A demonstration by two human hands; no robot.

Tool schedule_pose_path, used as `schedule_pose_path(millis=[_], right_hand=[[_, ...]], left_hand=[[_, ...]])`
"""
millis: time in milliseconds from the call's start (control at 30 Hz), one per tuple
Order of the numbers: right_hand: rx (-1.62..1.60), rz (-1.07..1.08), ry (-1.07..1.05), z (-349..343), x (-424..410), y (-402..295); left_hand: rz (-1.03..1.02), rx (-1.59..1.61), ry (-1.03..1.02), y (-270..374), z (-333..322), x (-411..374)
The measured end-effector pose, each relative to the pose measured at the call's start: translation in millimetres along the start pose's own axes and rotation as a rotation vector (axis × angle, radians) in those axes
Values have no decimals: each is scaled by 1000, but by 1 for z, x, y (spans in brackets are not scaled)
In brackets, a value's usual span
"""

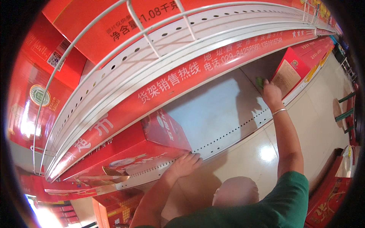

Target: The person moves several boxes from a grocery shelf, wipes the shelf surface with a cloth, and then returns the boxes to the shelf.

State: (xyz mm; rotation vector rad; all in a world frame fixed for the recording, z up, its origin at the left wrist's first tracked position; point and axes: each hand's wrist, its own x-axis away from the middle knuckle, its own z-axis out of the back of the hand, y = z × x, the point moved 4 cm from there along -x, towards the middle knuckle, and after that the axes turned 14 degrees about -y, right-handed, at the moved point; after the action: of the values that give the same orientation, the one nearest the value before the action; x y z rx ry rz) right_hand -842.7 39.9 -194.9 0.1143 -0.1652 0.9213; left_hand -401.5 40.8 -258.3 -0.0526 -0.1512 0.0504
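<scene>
My right hand [272, 93] is closed on a green cloth [259, 82] over the lower metal shelf [211, 105], beside the end of a red carton [288, 75] at the right. A light bracelet circles that wrist. My left hand [185, 164] lies palm down on the shelf's front edge, its fingers slightly spread, by the corner of another red carton [166, 132]. The shelf's perforated white surface shows between the two cartons, with the shadow of my right arm across it. Only a corner of the cloth shows past my fingers.
An upper shelf with a white wire rail [159, 27] and a red printed edge strip [182, 85] overhangs the lower one. Red boxes [42, 94] stand on it. Cartons [122, 205] sit on the tiled floor [245, 154] at the lower left, a red box [328, 199] at the lower right.
</scene>
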Motion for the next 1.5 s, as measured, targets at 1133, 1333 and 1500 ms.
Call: schedule_pose_path(millis=[1133, 1333, 1500], right_hand=[[-12, 576, -45, -63, -14, -227], [-144, 1023, -96, -82, 101, -259], [-112, 661, 57, -72, 17, -205]], left_hand=[[5, 79, -40, -3, -2, -1], [21, 39, -32, 1, 1, -1], [11, 83, -39, -4, 4, -3]])
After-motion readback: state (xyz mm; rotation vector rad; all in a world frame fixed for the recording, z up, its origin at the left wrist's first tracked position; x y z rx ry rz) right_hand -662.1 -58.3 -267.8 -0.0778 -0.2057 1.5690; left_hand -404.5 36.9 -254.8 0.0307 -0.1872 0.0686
